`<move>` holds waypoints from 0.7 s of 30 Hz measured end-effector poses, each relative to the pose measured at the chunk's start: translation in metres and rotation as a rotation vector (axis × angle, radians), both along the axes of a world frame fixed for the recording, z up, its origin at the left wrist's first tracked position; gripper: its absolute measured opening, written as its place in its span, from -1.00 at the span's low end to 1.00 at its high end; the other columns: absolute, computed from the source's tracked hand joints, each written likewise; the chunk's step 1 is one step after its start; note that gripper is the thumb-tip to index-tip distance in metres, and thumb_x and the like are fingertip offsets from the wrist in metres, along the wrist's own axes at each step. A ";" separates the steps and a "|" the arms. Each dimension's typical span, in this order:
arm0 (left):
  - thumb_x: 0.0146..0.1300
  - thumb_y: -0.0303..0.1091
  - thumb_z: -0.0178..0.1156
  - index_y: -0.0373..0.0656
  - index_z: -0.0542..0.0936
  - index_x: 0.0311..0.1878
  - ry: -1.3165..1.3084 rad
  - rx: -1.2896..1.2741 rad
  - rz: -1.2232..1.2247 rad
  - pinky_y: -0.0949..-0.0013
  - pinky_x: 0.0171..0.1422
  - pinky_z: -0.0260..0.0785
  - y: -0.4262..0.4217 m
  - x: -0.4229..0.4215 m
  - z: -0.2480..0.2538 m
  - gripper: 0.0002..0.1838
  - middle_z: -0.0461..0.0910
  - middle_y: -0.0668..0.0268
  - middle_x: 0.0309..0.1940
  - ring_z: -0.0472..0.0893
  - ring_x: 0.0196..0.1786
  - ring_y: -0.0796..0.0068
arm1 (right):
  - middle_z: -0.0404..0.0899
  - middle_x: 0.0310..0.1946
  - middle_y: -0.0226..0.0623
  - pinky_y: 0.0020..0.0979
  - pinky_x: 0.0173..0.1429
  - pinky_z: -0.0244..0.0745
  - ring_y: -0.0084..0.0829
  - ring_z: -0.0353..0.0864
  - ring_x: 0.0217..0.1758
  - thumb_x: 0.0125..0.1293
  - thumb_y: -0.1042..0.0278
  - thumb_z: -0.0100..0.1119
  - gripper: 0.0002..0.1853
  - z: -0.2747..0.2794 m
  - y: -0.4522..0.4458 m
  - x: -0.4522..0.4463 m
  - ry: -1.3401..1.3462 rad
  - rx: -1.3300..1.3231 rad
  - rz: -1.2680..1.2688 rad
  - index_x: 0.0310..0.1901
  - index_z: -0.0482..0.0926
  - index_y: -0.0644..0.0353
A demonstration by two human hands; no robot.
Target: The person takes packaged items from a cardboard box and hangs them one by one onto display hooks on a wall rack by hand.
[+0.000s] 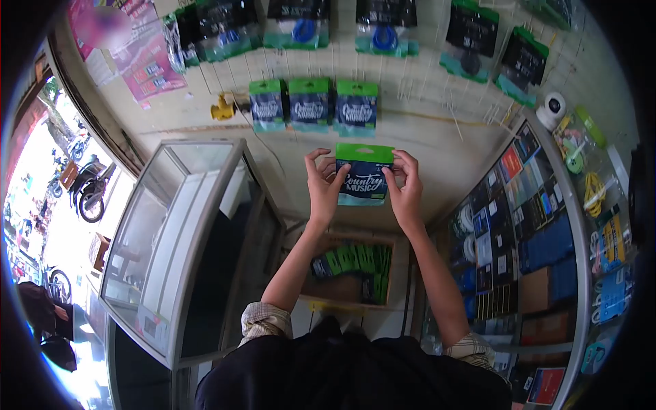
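Observation:
Between my two hands is an upright pouch (362, 179) with a green top and dark blue front, lettered "Country Music". My left hand (325, 183) pinches its left edge, thumb on the front. On the other edge, my right hand (404, 184) grips with its thumb in front and fingers behind. Above it, three similar pouches (311, 104) hang in a row on the wall. Below my forearms sits a cardboard box (391, 273) with several green-topped packets (352, 260) inside.
A glass display case (171, 239) stands at the left, and a stocked glass case (526, 232) at the right. Black pouches (386, 27) hang higher on wall hooks. A white camera (551, 109) sits at the upper right. Parked motorbikes (89, 188) show outside the doorway.

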State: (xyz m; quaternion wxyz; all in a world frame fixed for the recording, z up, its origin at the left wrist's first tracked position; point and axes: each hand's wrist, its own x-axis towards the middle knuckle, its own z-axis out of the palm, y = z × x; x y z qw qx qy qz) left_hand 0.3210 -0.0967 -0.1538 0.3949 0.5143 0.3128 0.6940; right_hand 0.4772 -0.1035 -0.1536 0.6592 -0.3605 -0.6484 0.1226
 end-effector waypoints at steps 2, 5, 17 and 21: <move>0.22 -0.57 0.18 -0.27 0.36 -0.03 0.022 0.073 0.050 0.59 -0.18 0.38 0.020 -0.002 0.015 -0.71 0.51 0.29 -0.20 0.51 -0.22 0.66 | 0.52 -0.24 -0.24 -0.43 -0.18 0.48 -0.44 0.53 -0.26 0.21 0.62 0.13 -0.64 0.022 0.015 -0.008 -0.041 0.045 -0.063 0.05 0.43 0.22; 0.20 -0.58 0.19 -0.24 0.38 0.02 0.053 0.157 0.111 0.61 -0.23 0.34 0.046 -0.005 0.035 -0.68 0.52 0.32 -0.20 0.48 -0.26 0.69 | 0.52 -0.24 -0.24 -0.44 -0.19 0.48 -0.43 0.53 -0.27 0.22 0.63 0.11 -0.69 0.050 0.037 -0.017 -0.022 0.048 -0.091 0.01 0.50 0.20; 0.15 -0.56 0.22 -0.16 0.49 0.01 0.214 0.172 0.183 0.55 -0.44 0.11 0.135 -0.004 0.019 -0.67 0.44 0.44 -0.42 0.21 -0.49 0.70 | 0.52 -0.22 -0.28 -0.51 -0.23 0.45 -0.49 0.52 -0.29 0.21 0.64 0.11 -0.64 0.043 0.110 -0.018 -0.158 0.076 -0.197 0.05 0.53 0.14; 0.11 -0.56 0.23 -0.15 0.50 0.01 0.432 0.145 0.228 0.43 -0.27 0.26 0.158 -0.002 0.009 -0.64 0.45 0.30 -0.33 0.37 -0.38 0.48 | 0.46 -0.33 -0.27 -0.45 -0.25 0.43 -0.43 0.47 -0.37 0.18 0.69 0.09 -0.57 0.030 0.138 -0.015 -0.177 0.085 -0.224 0.08 0.51 0.08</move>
